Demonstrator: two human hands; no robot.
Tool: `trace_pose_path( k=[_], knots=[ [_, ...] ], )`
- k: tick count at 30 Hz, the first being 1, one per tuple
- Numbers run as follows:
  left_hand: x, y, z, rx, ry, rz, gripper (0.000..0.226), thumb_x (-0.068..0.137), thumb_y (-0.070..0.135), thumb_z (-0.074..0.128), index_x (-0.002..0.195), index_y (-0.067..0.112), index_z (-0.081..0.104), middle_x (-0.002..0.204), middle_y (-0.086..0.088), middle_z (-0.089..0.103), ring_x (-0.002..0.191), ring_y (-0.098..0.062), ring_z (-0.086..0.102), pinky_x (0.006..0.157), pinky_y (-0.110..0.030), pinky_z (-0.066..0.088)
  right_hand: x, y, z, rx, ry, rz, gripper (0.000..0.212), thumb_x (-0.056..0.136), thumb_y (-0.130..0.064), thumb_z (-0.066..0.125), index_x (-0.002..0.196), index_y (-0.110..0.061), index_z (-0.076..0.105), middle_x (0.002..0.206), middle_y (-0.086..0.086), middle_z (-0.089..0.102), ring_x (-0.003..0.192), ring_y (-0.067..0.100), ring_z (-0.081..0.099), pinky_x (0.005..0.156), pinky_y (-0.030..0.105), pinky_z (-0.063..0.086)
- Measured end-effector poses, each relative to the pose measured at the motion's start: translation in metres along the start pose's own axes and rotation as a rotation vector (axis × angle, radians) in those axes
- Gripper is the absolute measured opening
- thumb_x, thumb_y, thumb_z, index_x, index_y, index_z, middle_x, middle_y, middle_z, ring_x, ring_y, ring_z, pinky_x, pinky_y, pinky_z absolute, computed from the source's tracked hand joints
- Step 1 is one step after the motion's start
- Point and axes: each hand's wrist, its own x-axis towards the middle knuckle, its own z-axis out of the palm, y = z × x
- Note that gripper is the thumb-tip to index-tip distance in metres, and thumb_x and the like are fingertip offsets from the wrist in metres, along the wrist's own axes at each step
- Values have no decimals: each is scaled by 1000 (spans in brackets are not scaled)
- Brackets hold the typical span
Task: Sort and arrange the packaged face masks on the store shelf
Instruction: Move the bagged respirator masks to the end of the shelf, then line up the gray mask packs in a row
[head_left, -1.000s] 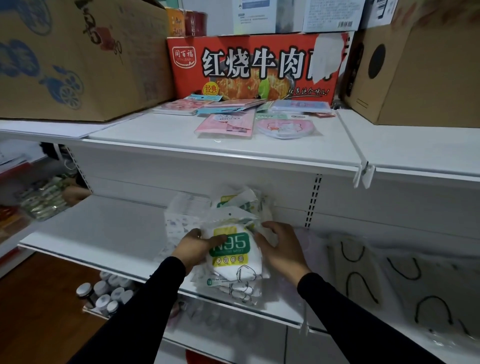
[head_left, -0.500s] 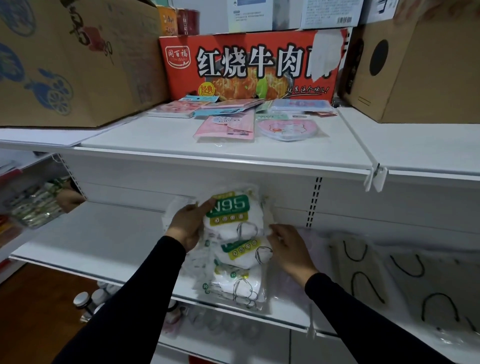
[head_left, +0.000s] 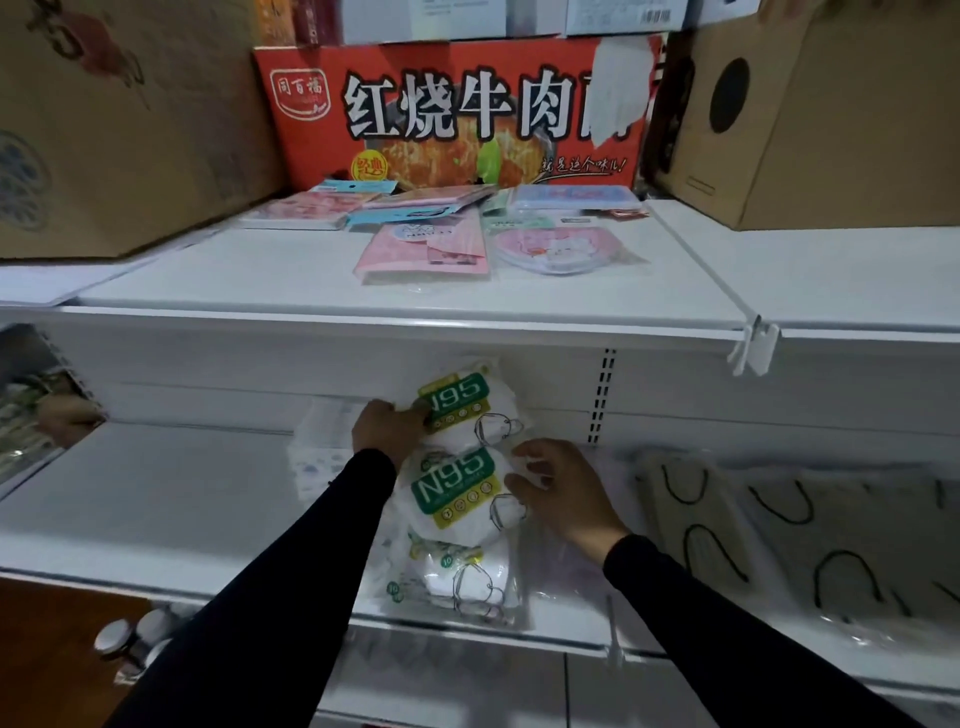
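Three clear mask packs lie in a row on the lower shelf (head_left: 156, 519); the left hand (head_left: 387, 428) grips the rear pack (head_left: 467, 410), and the right hand (head_left: 563, 493) rests open-fingered on the middle pack (head_left: 457, 493), both green-labelled N95.

Partly hidden: the far N95 pack (head_left: 470, 410) under the left hand (head_left: 388, 431), the lowest white pack (head_left: 467, 582) beneath the middle N95 pack (head_left: 460, 493), the red carton (head_left: 457, 114) print behind a white patch; cut off by edges, both brown boxes (head_left: 119, 119); small label print illegible.
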Motion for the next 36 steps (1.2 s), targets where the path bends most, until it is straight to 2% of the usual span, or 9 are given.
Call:
trace_pose_path(
  k=[3,5,12,17,23,27,31,34,36],
  knots=[
    [-9,7,4,16,-29,73,65,81,44,69,130,4,52,131,-14,58,118,-30,56,100,-39,47,1,2,1,-18,-27,-21,25,84,-25,72,105,-31,60,119,-1,58,101,6,59,91,26,51],
    [-12,11,6,44,-16,108,63,85,41,66,134,5,48,136,-14,54,124,-29,51,103,-35,43,2,2,1,-42,-32,-19,23,84,-24,71,103,-32,60,118,-1,59,100,5,59,90,24,50],
    [-12,11,-1,110,55,142,58,88,41,61,132,5,48,131,-18,56,120,-31,53,97,-34,42,0,4,-6,-38,52,3,14,86,-29,69,96,-31,60,108,-5,61,95,2,60,78,14,45],
    [-25,32,-3,101,111,362,47,91,42,56,129,14,53,124,-13,59,112,-25,57,87,-26,41,-2,3,-23,-21,145,8,7,89,-28,66,86,-31,60,101,-8,62,92,3,63,73,12,46],
    [-61,66,40,31,-115,564,41,93,39,54,129,18,56,124,-5,57,108,-20,59,97,-30,45,-13,16,-57,-2,292,58,8,91,-25,64,99,-26,61,108,2,64,89,9,63,79,21,48],
    [-86,78,86,49,-312,612,43,94,40,54,132,20,56,130,-4,55,118,-18,54,105,-34,42,-37,28,-93,1,378,166,15,93,-27,62,104,-17,64,103,6,68,90,21,66,85,35,54],
    [-114,80,138,57,-544,600,45,94,42,53,135,23,53,132,-4,56,117,-19,55,106,-33,41,-72,47,-137,-100,504,243,22,93,-28,61,110,-14,64,103,3,64,88,16,62,80,24,45],
    [-143,75,175,102,-639,606,46,96,40,49,138,23,48,136,-2,53,121,-16,51,106,-25,36,-97,69,-175,-184,521,323,28,94,-26,59,115,-8,64,110,12,66,101,25,61,89,30,46],
    [-163,74,200,128,-697,604,47,97,40,47,140,21,45,140,-3,50,122,-17,51,108,-27,36,-111,84,-204,-221,529,362,26,93,-20,59,112,-3,64,107,18,67,101,29,61,86,28,45]
  ],
)
